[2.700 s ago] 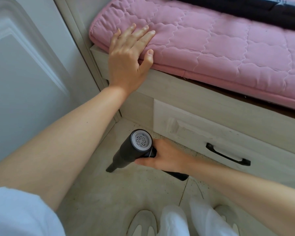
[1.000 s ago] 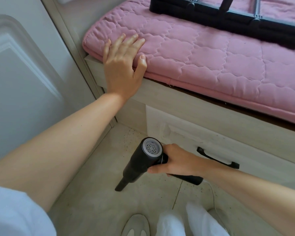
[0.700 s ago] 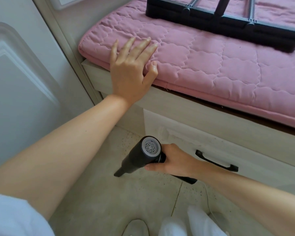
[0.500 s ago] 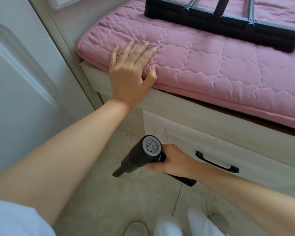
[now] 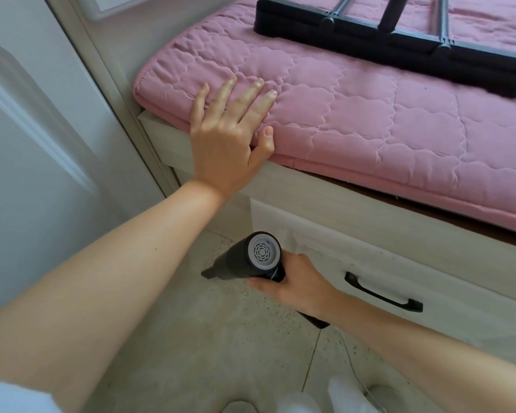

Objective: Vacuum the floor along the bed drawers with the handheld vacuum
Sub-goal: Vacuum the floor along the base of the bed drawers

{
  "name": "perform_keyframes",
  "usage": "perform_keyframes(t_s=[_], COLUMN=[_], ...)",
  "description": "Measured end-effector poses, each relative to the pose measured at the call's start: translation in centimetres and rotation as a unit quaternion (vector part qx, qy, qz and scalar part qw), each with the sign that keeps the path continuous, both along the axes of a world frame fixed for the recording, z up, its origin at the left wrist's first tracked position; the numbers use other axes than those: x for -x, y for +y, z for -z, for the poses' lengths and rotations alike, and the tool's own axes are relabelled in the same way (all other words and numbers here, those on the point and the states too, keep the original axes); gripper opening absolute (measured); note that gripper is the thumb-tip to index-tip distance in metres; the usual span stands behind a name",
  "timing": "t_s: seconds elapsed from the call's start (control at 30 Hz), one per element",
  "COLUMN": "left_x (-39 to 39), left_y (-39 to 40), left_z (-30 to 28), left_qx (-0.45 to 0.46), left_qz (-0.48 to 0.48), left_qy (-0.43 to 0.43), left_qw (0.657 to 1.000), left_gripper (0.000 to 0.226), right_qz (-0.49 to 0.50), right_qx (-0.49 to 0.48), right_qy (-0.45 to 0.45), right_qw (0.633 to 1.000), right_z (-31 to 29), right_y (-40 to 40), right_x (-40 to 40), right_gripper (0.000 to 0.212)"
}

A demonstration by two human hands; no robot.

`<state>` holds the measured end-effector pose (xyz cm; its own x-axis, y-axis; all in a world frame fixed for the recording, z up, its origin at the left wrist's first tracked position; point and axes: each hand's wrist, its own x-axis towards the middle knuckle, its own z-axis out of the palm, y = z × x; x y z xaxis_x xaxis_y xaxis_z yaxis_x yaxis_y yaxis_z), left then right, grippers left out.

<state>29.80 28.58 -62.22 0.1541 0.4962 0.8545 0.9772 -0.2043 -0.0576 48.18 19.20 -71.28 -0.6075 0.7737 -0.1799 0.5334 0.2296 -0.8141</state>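
Observation:
A black handheld vacuum (image 5: pixel 239 260) with a grey vented rear cap is gripped by my right hand (image 5: pixel 298 284) low over the speckled tile floor (image 5: pixel 221 338). Its nozzle points left and down, close to the floor near the left end of the white bed drawer (image 5: pixel 399 263). The drawer carries a black handle (image 5: pixel 383 293). My left hand (image 5: pixel 230 135) lies flat with fingers spread on the edge of the pink quilted mattress pad (image 5: pixel 370 114), holding nothing.
A white panelled door (image 5: pixel 33 150) and its frame close off the left side. A black bar-shaped frame with metal rods (image 5: pixel 399 46) lies on the pad at the top. My feet in light shoes (image 5: pixel 355 394) stand at the bottom edge.
The vacuum nozzle has moved up toward the drawer's left corner. My left hand has slid a little to the right along the pad's edge. The view has tilted up slightly.

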Motion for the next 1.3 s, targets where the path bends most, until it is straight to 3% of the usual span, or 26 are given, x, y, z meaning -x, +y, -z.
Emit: perform_keyframes(t_s=[0.43,1.3], left_x=[-0.1,-0.1], left_y=[0.0,0.2], left_z=[0.2,0.2], left_qx=[-0.01,-0.015], left_qz=[0.003,-0.001], left_qy=[-0.011,-0.015], left_qw=[1.0,1.0], left_gripper=[0.045,0.045], right_qz=[0.018,0.08], right_qx=[0.026,-0.112], right_qy=[0.015,-0.016], right_qw=[0.999,0.99], right_z=[0.8,1.3], right_y=[0.2,1.7], right_x=[1.0,1.4], right_gripper=[0.047,0.059])
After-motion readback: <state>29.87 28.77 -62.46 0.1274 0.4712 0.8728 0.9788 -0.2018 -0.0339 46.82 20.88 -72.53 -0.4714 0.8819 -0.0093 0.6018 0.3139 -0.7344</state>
